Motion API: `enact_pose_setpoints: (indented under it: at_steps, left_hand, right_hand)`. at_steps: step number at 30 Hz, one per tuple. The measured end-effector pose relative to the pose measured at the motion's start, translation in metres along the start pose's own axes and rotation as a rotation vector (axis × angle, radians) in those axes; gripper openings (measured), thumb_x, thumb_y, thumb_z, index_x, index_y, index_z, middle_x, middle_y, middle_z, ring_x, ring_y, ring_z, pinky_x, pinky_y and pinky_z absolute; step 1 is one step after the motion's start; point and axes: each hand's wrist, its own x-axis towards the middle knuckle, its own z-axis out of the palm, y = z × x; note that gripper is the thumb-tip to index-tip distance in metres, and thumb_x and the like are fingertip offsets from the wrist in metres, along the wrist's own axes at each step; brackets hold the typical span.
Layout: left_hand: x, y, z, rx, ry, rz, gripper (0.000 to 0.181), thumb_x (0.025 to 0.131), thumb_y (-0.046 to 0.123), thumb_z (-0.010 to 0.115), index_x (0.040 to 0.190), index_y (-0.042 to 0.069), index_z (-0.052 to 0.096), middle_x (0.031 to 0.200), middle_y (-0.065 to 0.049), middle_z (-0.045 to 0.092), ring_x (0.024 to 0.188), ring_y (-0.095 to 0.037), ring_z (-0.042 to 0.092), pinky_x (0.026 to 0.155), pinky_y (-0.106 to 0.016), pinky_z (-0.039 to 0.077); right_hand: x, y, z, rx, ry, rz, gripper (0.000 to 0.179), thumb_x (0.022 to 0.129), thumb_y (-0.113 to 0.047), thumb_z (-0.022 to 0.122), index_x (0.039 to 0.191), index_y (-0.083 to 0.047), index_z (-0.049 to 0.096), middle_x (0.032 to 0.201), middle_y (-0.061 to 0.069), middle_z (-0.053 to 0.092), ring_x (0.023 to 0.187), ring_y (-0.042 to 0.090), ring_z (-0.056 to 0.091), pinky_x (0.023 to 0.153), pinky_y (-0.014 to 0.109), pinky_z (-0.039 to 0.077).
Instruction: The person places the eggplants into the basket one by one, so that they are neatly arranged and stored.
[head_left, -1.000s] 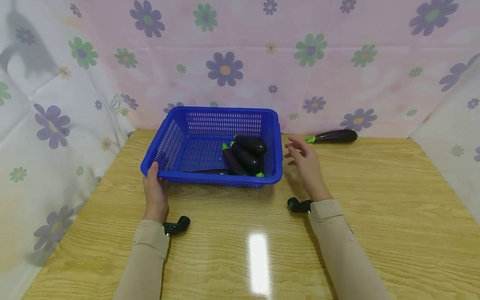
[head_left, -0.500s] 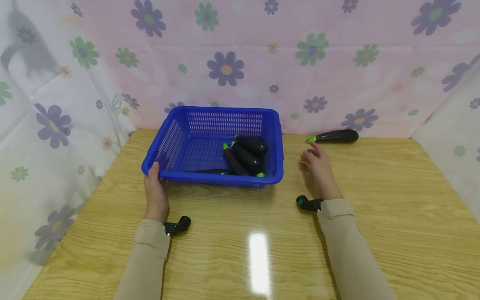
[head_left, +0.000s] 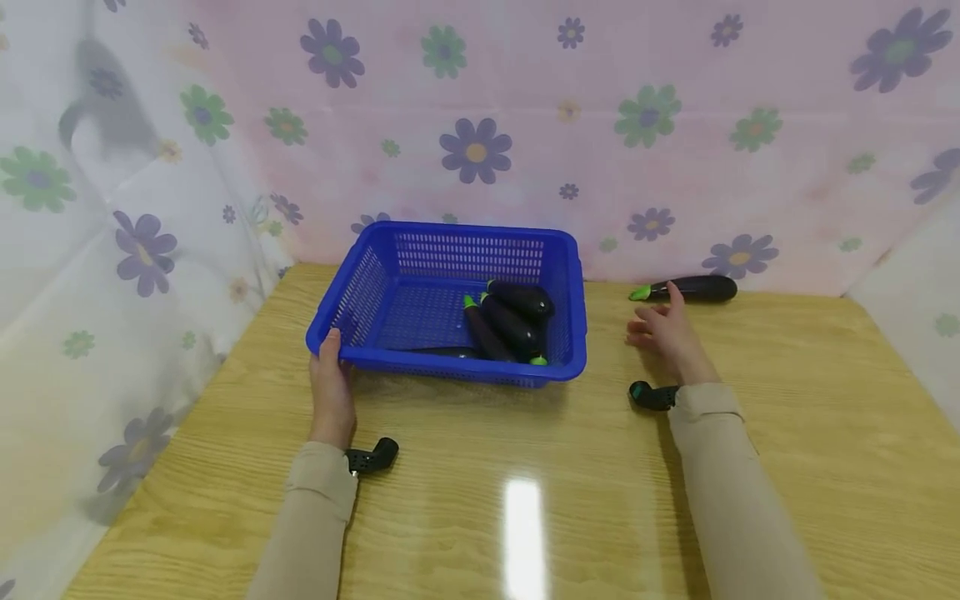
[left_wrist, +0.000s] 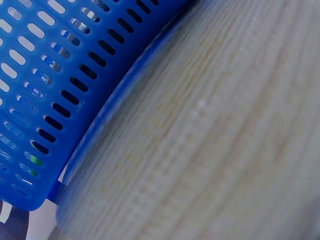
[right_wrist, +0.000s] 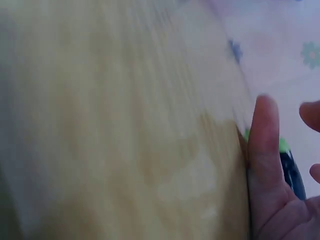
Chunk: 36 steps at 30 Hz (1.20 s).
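Note:
My left hand [head_left: 331,396] holds the blue plastic basket [head_left: 570,367] by its near left corner, thumb over the rim. Several dark eggplants [head_left: 512,325] with green stems lie in the basket, mostly on its right side. Another eggplant [head_left: 699,289] lies on the table at the back right, its green stem pointing left. Just in front of it is my right hand [head_left: 670,342], fingers apart and holding nothing. The right wrist view shows my thumb and fingertips, with this eggplant [right_wrist: 293,172] partly hidden behind the thumb. Slotted basket wall [left_wrist: 85,95] fills the left wrist view's upper left.
The wood-grain table [head_left: 450,508] reaches back to a pink flowered cloth [head_left: 540,100]. A white flowered cloth [head_left: 150,333] hangs along the left side. A black wrist camera [head_left: 373,457] sits at the left cuff, another camera [head_left: 651,396] at the right.
My right hand has moved right, from beside the basket to in front of the lone eggplant. The head view has shifted slightly. My left hand stays on the basket.

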Motion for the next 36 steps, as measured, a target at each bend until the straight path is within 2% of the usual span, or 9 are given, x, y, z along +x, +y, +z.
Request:
enact_pose_setpoints:
  at_steps: [4, 7, 11, 15, 19, 25, 28, 32, 36]
  left_hand:
    - [-0.003, -0.003, 0.003, 0.017, -0.008, -0.01, 0.053, 0.089, 0.039, 0.047, 0.134, 0.016, 0.034, 0.131, -0.003, 0.041, 0.12, -0.017, 0.038, 0.102, -0.03, 0.026]
    - [-0.004, -0.006, 0.004, 0.022, -0.02, -0.016, 0.053, 0.088, 0.04, 0.048, 0.134, 0.017, 0.034, 0.132, -0.002, 0.041, 0.12, -0.015, 0.038, 0.102, -0.03, 0.026]
    - [-0.007, -0.008, 0.006, 0.02, -0.025, -0.014, 0.053, 0.089, 0.039, 0.047, 0.135, 0.017, 0.032, 0.132, -0.001, 0.039, 0.121, -0.015, 0.036, 0.103, -0.03, 0.025]
    - [-0.01, -0.009, 0.009, 0.008, -0.029, -0.012, 0.054, 0.088, 0.041, 0.048, 0.133, 0.016, 0.035, 0.131, -0.003, 0.041, 0.12, -0.017, 0.038, 0.102, -0.031, 0.025]
    - [-0.01, -0.01, 0.011, 0.01, -0.039, -0.015, 0.054, 0.088, 0.041, 0.047, 0.134, 0.017, 0.034, 0.13, -0.002, 0.042, 0.119, -0.016, 0.039, 0.102, -0.032, 0.026]
    - [-0.008, -0.008, 0.009, 0.019, -0.035, 0.009, 0.059, 0.087, 0.046, 0.048, 0.135, 0.017, 0.032, 0.131, -0.001, 0.04, 0.12, -0.016, 0.038, 0.102, -0.031, 0.026]
    - [-0.006, -0.006, 0.006, 0.024, -0.029, 0.018, 0.058, 0.087, 0.045, 0.048, 0.134, 0.016, 0.032, 0.131, -0.002, 0.04, 0.12, -0.016, 0.038, 0.102, -0.031, 0.026]
    - [-0.003, -0.004, 0.002, 0.036, -0.009, -0.001, 0.055, 0.088, 0.043, 0.047, 0.134, 0.016, 0.032, 0.132, -0.001, 0.039, 0.119, -0.016, 0.039, 0.101, -0.032, 0.027]
    - [0.001, -0.002, -0.003, 0.039, -0.002, 0.004, 0.057, 0.088, 0.043, 0.047, 0.135, 0.015, 0.032, 0.133, -0.001, 0.038, 0.121, -0.014, 0.037, 0.103, -0.031, 0.026]
  right_hand:
    - [0.005, -0.003, -0.015, -0.147, -0.013, 0.056, 0.085, 0.092, -0.013, 0.044, 0.135, -0.028, -0.029, 0.129, 0.029, 0.021, 0.066, 0.018, 0.063, 0.067, 0.035, 0.053]
    - [0.007, -0.008, -0.024, -0.334, -0.039, 0.076, 0.085, 0.092, -0.014, 0.042, 0.133, -0.024, -0.032, 0.123, 0.035, 0.031, 0.062, 0.022, 0.063, 0.065, 0.037, 0.053]
    - [0.013, -0.014, -0.031, -0.664, -0.044, 0.078, 0.085, 0.089, -0.019, 0.041, 0.134, -0.018, -0.031, 0.093, 0.026, 0.051, 0.059, 0.026, 0.061, 0.058, 0.038, 0.052]
    - [0.019, -0.018, -0.037, -0.845, -0.016, 0.097, 0.085, 0.086, -0.019, 0.041, 0.135, -0.017, -0.028, 0.069, 0.018, 0.055, 0.055, 0.026, 0.06, 0.053, 0.037, 0.051]
    - [0.019, -0.021, -0.041, -0.946, 0.027, 0.077, 0.078, 0.084, -0.017, 0.038, 0.14, -0.006, -0.015, 0.081, 0.029, 0.053, 0.05, 0.024, 0.059, 0.049, 0.036, 0.051]
    - [0.014, -0.025, -0.039, -0.941, 0.024, 0.051, 0.059, 0.083, -0.019, 0.036, 0.133, 0.004, 0.017, 0.095, 0.033, 0.047, 0.054, 0.021, 0.059, 0.051, 0.035, 0.053]
    - [0.012, -0.027, -0.034, -0.876, -0.014, 0.057, 0.052, 0.086, -0.021, 0.029, 0.131, 0.003, 0.019, 0.097, 0.029, 0.045, 0.058, 0.023, 0.058, 0.054, 0.036, 0.053]
    - [0.009, -0.028, -0.025, -0.847, -0.086, 0.063, 0.053, 0.092, -0.029, 0.014, 0.134, 0.002, 0.019, 0.113, 0.03, 0.038, 0.064, 0.027, 0.055, 0.057, 0.037, 0.053]
    - [0.005, -0.023, -0.019, -0.816, -0.106, 0.038, 0.057, 0.094, -0.035, 0.013, 0.135, 0.003, 0.021, 0.126, 0.03, 0.031, 0.066, 0.028, 0.059, 0.058, 0.037, 0.053]
